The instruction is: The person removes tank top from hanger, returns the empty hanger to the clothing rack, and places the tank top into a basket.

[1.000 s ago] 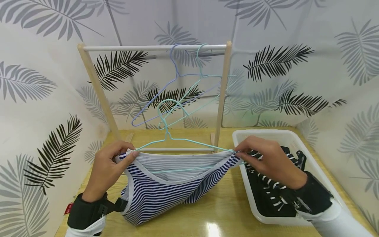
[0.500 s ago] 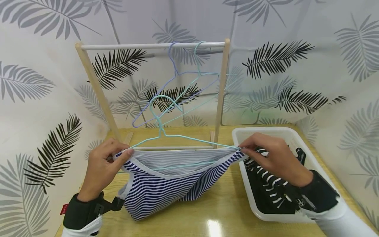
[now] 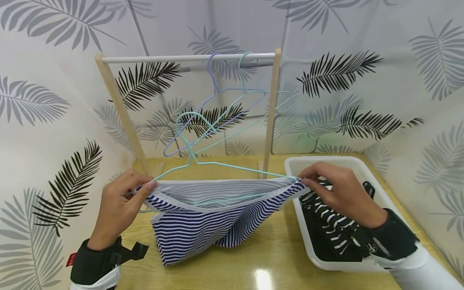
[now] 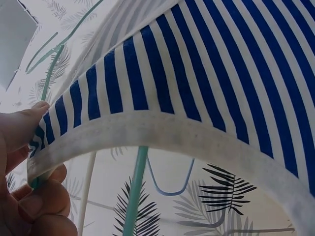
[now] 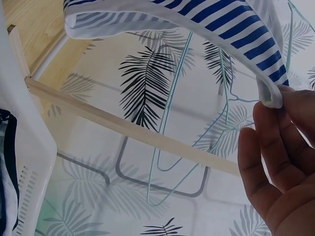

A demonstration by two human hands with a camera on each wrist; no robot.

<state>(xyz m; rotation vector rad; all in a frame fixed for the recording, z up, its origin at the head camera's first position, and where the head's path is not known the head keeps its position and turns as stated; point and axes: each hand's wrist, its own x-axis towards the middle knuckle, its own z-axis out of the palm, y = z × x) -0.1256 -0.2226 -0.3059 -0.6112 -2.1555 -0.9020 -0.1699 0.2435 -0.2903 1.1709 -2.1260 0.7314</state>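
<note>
A navy-and-white striped tank top [image 3: 197,229] is stretched between my two hands, its white-edged neckline facing up. A mint-green hanger [image 3: 206,162] runs through it, hook upward and shoulders under the straps. My left hand [image 3: 121,203] pinches the left strap at the hanger's end; the left wrist view shows thumb and fingers there on the tank top [image 4: 216,73]. With thumb and fingertips my right hand [image 3: 340,193] pinches the other strap. In the right wrist view that hand [image 5: 290,182] grips the strap's white edge. The hanger's ends are mostly covered by cloth and fingers.
Behind stands a wooden rack [image 3: 272,117] with a white rail [image 3: 156,59]. A blue hanger [image 3: 209,72] and another mint-green hanger [image 3: 241,72] hang on it. At right, a white basket [image 3: 308,249] holds black-and-white clothes [image 3: 326,237] on the wooden table [image 3: 224,274].
My hands have moved slightly farther apart, pulling the neckline wider and straighter. The held hanger's hook has shifted left and a little up. Both hands still hold the straps.
</note>
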